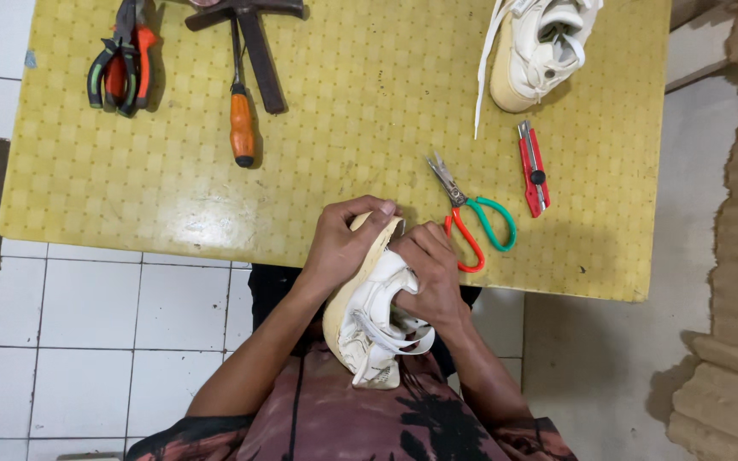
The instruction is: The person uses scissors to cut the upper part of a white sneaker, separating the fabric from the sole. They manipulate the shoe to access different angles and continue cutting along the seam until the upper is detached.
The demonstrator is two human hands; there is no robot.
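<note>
I hold a white sneaker with a cream sole (367, 329) on its side at the near edge of the yellow table (215, 188). My left hand (343, 243) grips the sole near the toe, fingers curled over its edge. The upper is pressed by my right hand (429, 277), whose fingers are wrapped on it beside the loose laces. The toe rests against the table edge; the heel points toward my lap.
A second white sneaker (540, 51) lies at the far right with a lace trailing. Scissors with one orange and one green handle (471, 218) and a red utility knife (534, 168) lie right of my hands. Pliers (121, 64), an orange-handled screwdriver (241, 111) and a dark metal tool (254, 43) lie far left.
</note>
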